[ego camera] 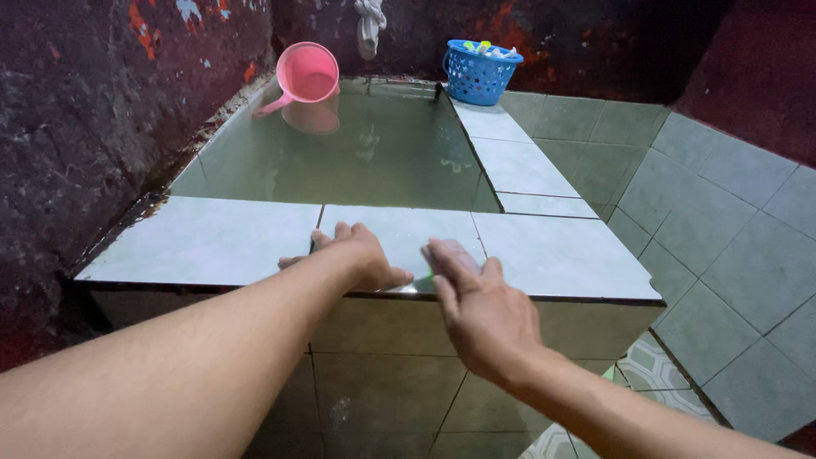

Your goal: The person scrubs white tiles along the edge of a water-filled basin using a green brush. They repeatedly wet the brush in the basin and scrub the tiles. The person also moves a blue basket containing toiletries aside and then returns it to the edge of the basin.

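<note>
My left hand (357, 255) lies palm down on the front ledge (212, 242) of a tiled water tank, fingers slack and curled over the ledge's near edge, gripping nothing. My right hand (476, 310) sits just beside it, to its right, fingers stretched forward and flat; under the fingertips there is a small pale object (449, 251) with a hint of green at its near edge (too hidden to tell what it is, or whether I am pressing or holding it). The two hands are close but not touching. Beyond both hands, the tank holds still greenish water (365, 153). At the far side of the water, ahead and left of my left hand, a pink dipper (306, 75) rests tilted in the back corner against the dark, flaking wall (85, 127). Ahead and right of my right hand, at the far end of the side ledge, stands a blue basket (478, 76) with some small items in it. Right of my right hand the grey-green tiled floor (731, 255) spreads out below the ledge.
</note>
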